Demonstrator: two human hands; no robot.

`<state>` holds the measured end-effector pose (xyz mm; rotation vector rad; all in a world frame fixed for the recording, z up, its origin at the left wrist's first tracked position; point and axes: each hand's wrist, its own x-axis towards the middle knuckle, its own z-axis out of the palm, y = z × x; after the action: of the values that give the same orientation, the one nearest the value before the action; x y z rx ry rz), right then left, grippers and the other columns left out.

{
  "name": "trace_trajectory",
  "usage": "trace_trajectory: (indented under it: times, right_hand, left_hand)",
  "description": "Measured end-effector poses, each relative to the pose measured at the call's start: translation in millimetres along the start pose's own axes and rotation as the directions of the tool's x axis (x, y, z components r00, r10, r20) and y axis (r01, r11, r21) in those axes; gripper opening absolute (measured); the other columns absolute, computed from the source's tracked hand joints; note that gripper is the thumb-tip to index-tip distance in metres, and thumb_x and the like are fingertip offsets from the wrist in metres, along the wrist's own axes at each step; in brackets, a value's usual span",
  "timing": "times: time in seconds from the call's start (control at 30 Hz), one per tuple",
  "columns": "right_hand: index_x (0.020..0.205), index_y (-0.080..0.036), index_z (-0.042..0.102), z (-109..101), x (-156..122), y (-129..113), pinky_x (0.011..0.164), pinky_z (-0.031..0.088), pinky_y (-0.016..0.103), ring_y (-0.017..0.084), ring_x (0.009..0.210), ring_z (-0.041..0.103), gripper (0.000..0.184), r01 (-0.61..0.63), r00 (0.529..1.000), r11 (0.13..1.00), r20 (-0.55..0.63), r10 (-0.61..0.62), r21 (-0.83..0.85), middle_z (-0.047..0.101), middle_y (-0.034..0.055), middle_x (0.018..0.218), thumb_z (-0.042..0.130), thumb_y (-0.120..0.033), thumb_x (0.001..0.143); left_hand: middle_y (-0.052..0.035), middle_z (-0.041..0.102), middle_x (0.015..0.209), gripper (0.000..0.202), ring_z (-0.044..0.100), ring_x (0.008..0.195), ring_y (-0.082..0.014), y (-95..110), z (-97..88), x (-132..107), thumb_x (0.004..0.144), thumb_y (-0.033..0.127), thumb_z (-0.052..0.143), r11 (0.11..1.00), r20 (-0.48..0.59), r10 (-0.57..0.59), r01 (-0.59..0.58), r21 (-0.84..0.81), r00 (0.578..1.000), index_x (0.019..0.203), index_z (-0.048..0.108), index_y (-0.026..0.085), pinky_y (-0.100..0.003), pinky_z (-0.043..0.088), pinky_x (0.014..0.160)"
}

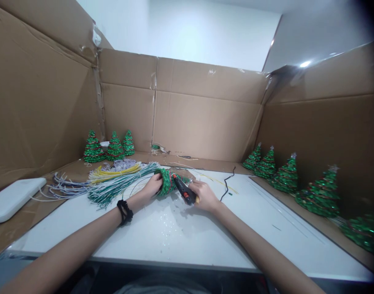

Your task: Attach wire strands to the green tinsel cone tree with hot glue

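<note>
My left hand (154,184) is closed around a small green tinsel Christmas tree (166,182), tipped on its side just above the board. A thin red trim runs around the tree. In my right hand (204,195) is a black hot glue gun (184,190) with an orange tip, and that tip is at the tree's side. Whether it touches the tree, I cannot tell. A yellowish piece sticks out near my right fingers. Left of the tree lies a bundle of green and white wire stems (113,190), with yellow stems (113,173) behind.
Beneath my hands is a white board (137,241) with glitter flecks. Finished trees line the right (320,196) and back left (93,148). A dark bent stem (226,185) lies right of my right hand. A white device (16,200) sits far left. Cardboard walls (205,118) enclose the table.
</note>
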<state>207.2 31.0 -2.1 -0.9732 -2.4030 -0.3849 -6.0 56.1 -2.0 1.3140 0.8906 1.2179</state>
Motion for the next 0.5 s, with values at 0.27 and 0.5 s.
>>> trace_trajectory:
  times: [0.27,0.5]
  right_hand:
    - [0.065,-0.019,0.048,-5,3,2,0.055,0.025,0.025,0.015,0.059,0.042,0.014,-0.019,0.999,1.000,0.036,0.019,-0.009,0.050,0.0009,0.061,0.060,-0.026,0.067]
    - [0.066,-0.019,0.050,-18,-1,13,0.056,0.028,0.026,0.015,0.060,0.044,0.015,-0.030,0.998,1.000,0.063,0.031,-0.006,0.050,0.0008,0.062,0.059,-0.030,0.071]
  left_hand:
    - [0.0018,0.058,0.058,0.009,0.047,0.048,-0.0088,3,0.7,-1,0.076,0.014,0.056,0.997,-0.030,-0.076,0.075,-0.036,0.997,0.081,0.063,0.014,-0.019,0.037,0.048]
    - [0.0000,0.060,0.064,0.013,0.049,0.050,-0.0089,0,-3.8,3,0.076,0.018,0.056,0.995,-0.018,-0.098,0.098,-0.034,0.995,0.086,0.063,0.013,-0.019,0.035,0.049]
